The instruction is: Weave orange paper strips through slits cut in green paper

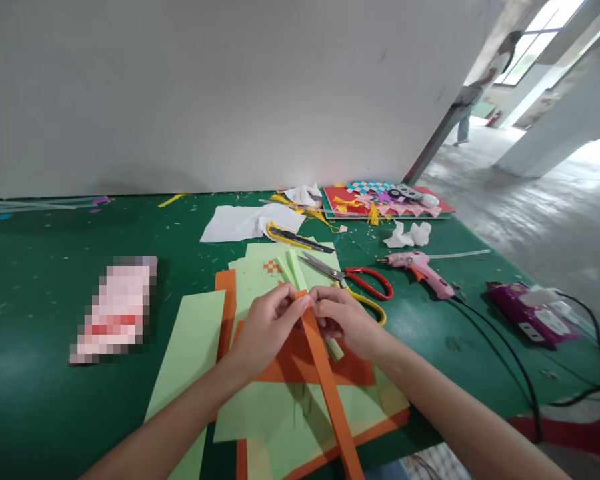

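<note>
My left hand [273, 321] and my right hand [347, 317] meet over a pile of paper, both pinching the far end of a long orange paper strip [329, 390]. The strip runs from my fingertips down past the table's near edge. Pale green paper strips [295, 270] stick out beyond my fingers, and a green piece shows below my right hand. Under my hands lie orange and light green sheets [275, 413]. Scissors [343, 275] with one red and one yellow handle rest just beyond my right hand. A small orange-and-white checkered woven piece [272, 267] lies beyond my left hand.
A yellow utility knife [300, 237] lies near white tissue [253, 222]. On the right are a pink glue gun [420, 269] with its cord and a purple power strip [533, 313]. Woven crafts sit on a red sheet [330, 193]. A person [480, 87] stands in the background.
</note>
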`<action>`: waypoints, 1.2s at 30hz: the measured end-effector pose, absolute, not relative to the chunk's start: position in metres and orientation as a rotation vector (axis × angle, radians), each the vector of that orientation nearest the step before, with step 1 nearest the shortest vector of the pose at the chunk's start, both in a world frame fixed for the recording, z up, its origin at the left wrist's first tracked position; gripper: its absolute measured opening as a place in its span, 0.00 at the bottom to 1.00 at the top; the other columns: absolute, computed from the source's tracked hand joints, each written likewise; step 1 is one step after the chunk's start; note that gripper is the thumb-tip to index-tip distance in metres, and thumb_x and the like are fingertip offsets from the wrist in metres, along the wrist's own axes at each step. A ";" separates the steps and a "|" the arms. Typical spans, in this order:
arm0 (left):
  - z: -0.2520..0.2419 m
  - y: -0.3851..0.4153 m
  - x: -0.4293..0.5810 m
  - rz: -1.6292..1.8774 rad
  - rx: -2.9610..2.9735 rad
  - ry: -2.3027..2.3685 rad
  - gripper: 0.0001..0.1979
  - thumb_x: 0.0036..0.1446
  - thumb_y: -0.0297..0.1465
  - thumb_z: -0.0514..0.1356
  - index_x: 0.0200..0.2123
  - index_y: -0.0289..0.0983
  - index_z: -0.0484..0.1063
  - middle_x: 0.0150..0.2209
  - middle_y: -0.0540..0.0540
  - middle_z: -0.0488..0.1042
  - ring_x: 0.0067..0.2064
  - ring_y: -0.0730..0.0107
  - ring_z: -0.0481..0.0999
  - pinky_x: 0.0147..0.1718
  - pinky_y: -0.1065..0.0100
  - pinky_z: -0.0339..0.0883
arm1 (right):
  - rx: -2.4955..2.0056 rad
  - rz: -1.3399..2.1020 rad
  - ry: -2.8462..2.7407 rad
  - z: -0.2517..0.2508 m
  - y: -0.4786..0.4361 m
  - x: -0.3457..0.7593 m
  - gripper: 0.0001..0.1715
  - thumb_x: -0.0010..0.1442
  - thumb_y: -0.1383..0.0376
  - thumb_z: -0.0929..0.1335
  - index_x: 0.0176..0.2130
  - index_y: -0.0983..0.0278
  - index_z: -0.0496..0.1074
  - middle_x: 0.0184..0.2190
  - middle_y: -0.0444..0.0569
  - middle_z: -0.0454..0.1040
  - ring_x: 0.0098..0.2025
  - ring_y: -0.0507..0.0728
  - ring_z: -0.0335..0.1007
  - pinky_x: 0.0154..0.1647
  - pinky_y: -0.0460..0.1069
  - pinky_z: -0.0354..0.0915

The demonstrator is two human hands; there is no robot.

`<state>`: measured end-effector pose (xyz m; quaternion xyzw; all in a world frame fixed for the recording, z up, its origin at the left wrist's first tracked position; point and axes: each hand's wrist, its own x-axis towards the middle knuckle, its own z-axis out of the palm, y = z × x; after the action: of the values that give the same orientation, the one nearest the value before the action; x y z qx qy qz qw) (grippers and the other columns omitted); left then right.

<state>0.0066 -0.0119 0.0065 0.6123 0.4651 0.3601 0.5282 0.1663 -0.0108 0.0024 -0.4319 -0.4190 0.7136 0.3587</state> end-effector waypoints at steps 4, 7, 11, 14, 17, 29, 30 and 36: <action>0.009 -0.007 0.002 0.904 1.384 1.160 0.16 0.62 0.39 0.56 0.24 0.38 0.59 0.22 0.56 0.58 0.25 0.75 0.61 0.25 0.73 0.54 | -1.083 1.880 -1.077 0.003 -0.012 0.165 0.01 0.46 0.68 0.64 0.25 0.63 0.63 0.16 0.37 0.59 0.16 0.45 0.51 0.16 0.43 0.43; 0.011 -0.002 -0.001 0.969 1.332 1.134 0.16 0.61 0.38 0.57 0.24 0.38 0.59 0.22 0.56 0.60 0.26 0.75 0.63 0.26 0.74 0.57 | -1.075 1.936 -1.082 0.003 -0.013 0.165 0.02 0.46 0.68 0.64 0.26 0.63 0.64 0.16 0.37 0.59 0.16 0.45 0.49 0.16 0.42 0.43; 0.014 0.000 -0.002 1.011 1.274 1.098 0.15 0.61 0.37 0.56 0.24 0.38 0.59 0.22 0.56 0.61 0.26 0.75 0.65 0.28 0.74 0.61 | -1.063 1.962 -1.100 0.003 -0.014 0.166 0.02 0.46 0.68 0.65 0.25 0.63 0.63 0.16 0.37 0.58 0.17 0.45 0.48 0.16 0.42 0.43; 0.015 -0.002 0.000 0.994 1.322 1.135 0.16 0.61 0.39 0.56 0.24 0.38 0.59 0.22 0.56 0.60 0.26 0.74 0.64 0.27 0.74 0.59 | -1.076 1.951 -1.095 0.004 -0.014 0.166 0.02 0.46 0.68 0.64 0.25 0.63 0.63 0.16 0.37 0.58 0.17 0.45 0.47 0.16 0.43 0.42; 0.015 -0.007 0.002 0.862 1.493 1.167 0.15 0.59 0.38 0.57 0.24 0.38 0.61 0.22 0.55 0.59 0.25 0.74 0.60 0.23 0.73 0.54 | -1.081 1.904 -1.068 0.004 -0.013 0.167 0.03 0.46 0.68 0.64 0.23 0.63 0.62 0.16 0.37 0.55 0.17 0.45 0.46 0.17 0.43 0.41; 0.011 -0.013 0.007 0.747 1.628 1.218 0.17 0.60 0.40 0.55 0.22 0.38 0.59 0.21 0.55 0.52 0.24 0.74 0.52 0.21 0.71 0.45 | -1.078 1.890 -1.045 0.002 -0.012 0.165 0.06 0.48 0.66 0.65 0.23 0.63 0.61 0.16 0.36 0.54 0.17 0.45 0.45 0.18 0.44 0.40; 0.011 -0.013 0.007 0.757 1.622 1.227 0.18 0.60 0.40 0.55 0.22 0.38 0.58 0.21 0.55 0.52 0.24 0.74 0.51 0.21 0.71 0.45 | -1.076 1.894 -1.048 0.002 -0.012 0.165 0.06 0.48 0.66 0.65 0.23 0.63 0.61 0.16 0.36 0.54 0.17 0.45 0.45 0.18 0.44 0.40; 0.011 -0.013 0.006 0.795 1.613 1.238 0.18 0.59 0.40 0.56 0.21 0.38 0.56 0.21 0.55 0.51 0.24 0.74 0.51 0.21 0.71 0.45 | -1.088 1.892 -1.058 0.003 -0.013 0.164 0.06 0.48 0.65 0.65 0.23 0.63 0.61 0.16 0.37 0.55 0.17 0.46 0.47 0.17 0.44 0.42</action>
<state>0.0055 -0.0129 0.0110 0.6557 0.5031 0.3231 0.4610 0.1641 -0.0128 0.0029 -0.4199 -0.4084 0.7308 0.3505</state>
